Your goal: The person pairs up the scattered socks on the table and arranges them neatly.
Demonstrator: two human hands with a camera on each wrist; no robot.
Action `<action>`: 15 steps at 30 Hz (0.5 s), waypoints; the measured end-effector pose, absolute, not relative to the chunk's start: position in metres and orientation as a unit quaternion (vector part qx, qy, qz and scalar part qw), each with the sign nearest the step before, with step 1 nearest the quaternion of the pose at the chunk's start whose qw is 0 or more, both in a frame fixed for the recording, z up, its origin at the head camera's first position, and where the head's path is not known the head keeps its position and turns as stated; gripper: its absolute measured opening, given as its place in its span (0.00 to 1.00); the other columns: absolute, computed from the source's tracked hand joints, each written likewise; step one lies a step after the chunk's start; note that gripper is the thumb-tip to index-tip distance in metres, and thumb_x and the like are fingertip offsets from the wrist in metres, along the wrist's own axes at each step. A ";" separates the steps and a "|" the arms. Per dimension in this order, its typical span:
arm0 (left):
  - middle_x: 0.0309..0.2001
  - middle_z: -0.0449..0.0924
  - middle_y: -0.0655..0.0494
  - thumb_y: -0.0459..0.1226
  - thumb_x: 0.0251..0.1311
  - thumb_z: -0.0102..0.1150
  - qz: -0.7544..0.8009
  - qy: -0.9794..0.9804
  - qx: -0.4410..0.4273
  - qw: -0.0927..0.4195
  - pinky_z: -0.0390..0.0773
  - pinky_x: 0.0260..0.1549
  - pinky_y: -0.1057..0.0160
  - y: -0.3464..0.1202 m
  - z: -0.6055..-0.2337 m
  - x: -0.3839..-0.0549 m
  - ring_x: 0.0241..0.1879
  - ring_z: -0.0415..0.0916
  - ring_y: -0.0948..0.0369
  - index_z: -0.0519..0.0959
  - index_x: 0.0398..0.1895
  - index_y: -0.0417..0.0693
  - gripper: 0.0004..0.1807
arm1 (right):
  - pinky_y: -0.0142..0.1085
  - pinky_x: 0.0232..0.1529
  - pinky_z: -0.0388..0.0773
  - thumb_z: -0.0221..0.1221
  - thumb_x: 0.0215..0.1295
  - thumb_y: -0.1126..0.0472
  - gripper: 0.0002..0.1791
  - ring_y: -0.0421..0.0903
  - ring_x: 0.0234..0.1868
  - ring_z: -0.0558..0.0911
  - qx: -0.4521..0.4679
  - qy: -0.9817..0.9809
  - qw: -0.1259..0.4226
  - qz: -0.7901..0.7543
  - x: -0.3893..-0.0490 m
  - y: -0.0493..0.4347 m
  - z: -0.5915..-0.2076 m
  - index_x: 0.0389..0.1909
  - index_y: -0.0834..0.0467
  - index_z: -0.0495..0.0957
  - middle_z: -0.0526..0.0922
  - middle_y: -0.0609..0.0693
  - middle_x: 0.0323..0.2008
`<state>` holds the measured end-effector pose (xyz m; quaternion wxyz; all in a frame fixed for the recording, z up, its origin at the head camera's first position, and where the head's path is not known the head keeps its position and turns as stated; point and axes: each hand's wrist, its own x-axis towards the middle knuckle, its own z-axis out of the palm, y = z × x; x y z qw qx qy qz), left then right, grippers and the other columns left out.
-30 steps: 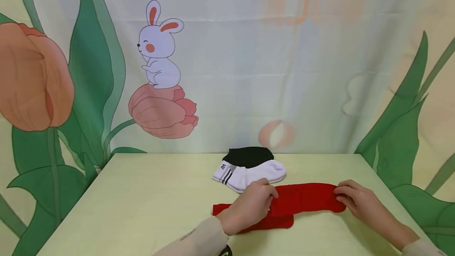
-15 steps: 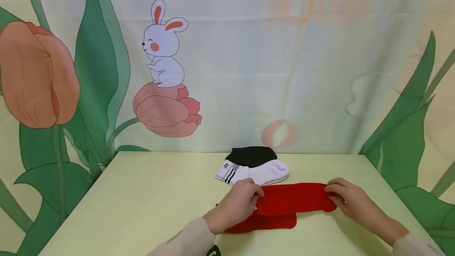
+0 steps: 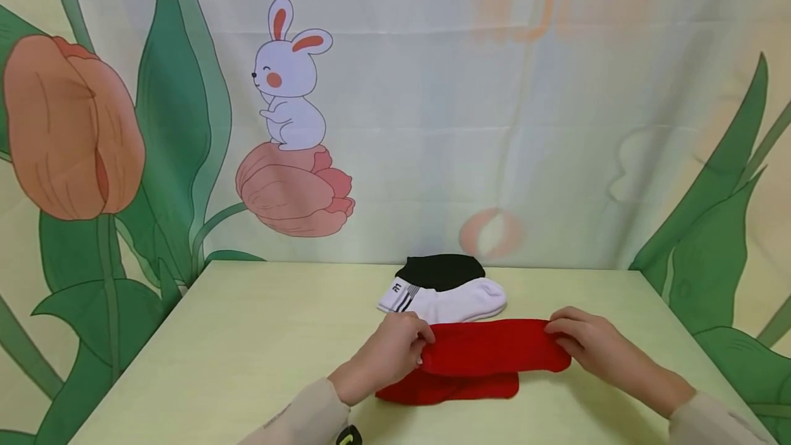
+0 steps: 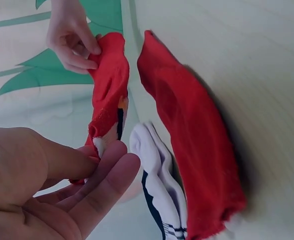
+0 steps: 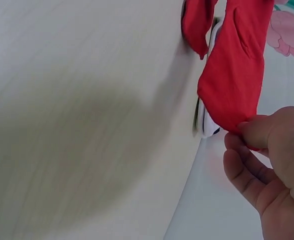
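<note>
A red sock [image 3: 488,347] is stretched between both hands, raised above the table. My left hand [image 3: 395,345] pinches its cuff end, and my right hand [image 3: 593,342] pinches the toe end between thumb and fingers. Beneath it a second red sock [image 3: 457,389] lies flat on the table, partly covered in the head view; the left wrist view shows more of that lower sock [image 4: 192,135]. Behind them lie a white sock [image 3: 463,299] with dark stripes at the cuff and a black sock [image 3: 441,271].
The pale yellow table [image 3: 266,335] ends at a hanging cloth backdrop [image 3: 420,122] printed with a rabbit and tulips. A dark band with a yellow-green mark [image 3: 349,435] is at the left sleeve [image 3: 309,414].
Both hands have moved left with the raised red sock, so it lies more directly over the lower red sock. The white and black socks stay in place; the head view has shifted slightly.
</note>
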<state>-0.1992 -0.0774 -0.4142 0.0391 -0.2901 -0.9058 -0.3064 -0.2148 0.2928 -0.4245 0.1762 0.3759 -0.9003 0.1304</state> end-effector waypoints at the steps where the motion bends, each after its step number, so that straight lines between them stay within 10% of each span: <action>1: 0.34 0.83 0.53 0.23 0.61 0.64 -0.310 -0.906 -0.286 0.035 0.78 0.32 0.74 -0.080 -0.415 -0.199 0.33 0.75 0.64 0.88 0.38 0.38 0.07 | 0.37 0.41 0.86 0.73 0.52 0.76 0.18 0.47 0.42 0.83 0.375 -0.902 0.168 0.131 -0.215 0.291 -0.423 0.43 0.58 0.86 0.83 0.48 0.44; 15: 0.37 0.84 0.50 0.22 0.62 0.62 -0.323 -0.910 -0.260 0.019 0.78 0.27 0.73 -0.106 -0.424 -0.200 0.36 0.77 0.61 0.88 0.36 0.38 0.08 | 0.39 0.44 0.86 0.70 0.58 0.75 0.18 0.50 0.45 0.85 0.365 -0.913 0.111 0.144 -0.216 0.265 -0.419 0.51 0.62 0.85 0.84 0.51 0.47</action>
